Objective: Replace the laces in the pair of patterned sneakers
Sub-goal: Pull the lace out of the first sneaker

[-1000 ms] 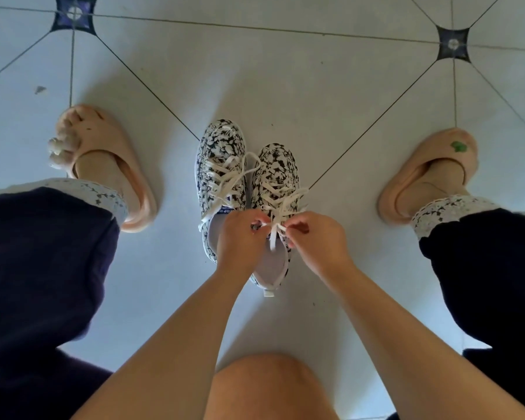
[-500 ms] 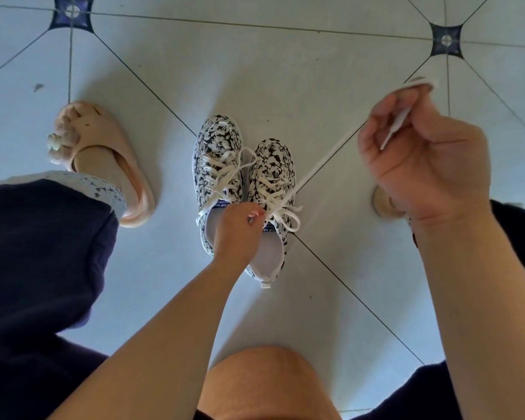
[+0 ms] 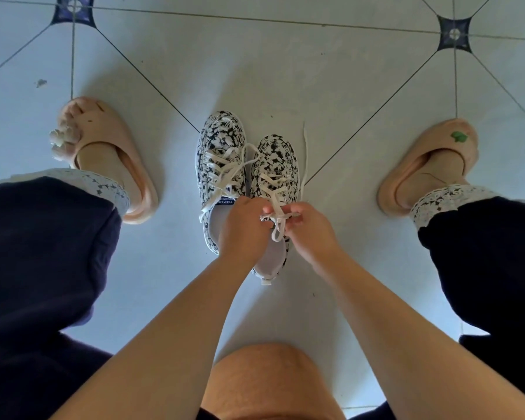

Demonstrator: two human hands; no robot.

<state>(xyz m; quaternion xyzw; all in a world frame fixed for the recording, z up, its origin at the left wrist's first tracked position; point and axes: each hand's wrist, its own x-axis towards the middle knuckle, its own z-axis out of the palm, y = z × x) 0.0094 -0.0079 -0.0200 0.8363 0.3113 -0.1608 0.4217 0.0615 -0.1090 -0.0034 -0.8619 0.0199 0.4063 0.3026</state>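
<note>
On the tiled floor [image 3: 285, 71] at the middle, the left sneaker [image 3: 220, 147] and the right sneaker [image 3: 275, 165] stand side by side with toes at twelve o'clock. My left hand [image 3: 243, 231] and right hand [image 3: 311, 234] both pinch the white lace [image 3: 278, 221] at the right one's top eyelets. I judge I am working those top holes, though whether I am pulling out or threading I cannot tell, so the next move calls for a steady draw on one end. I count two sneakers with a lace in each, two hands and two slippers [image 3: 103, 159].

The left hand [image 3: 243, 234] partly hides the right sneaker's [image 3: 275, 165] opening; the left sneaker's [image 3: 222, 137] label [image 3: 225, 202] is half covered.
</note>
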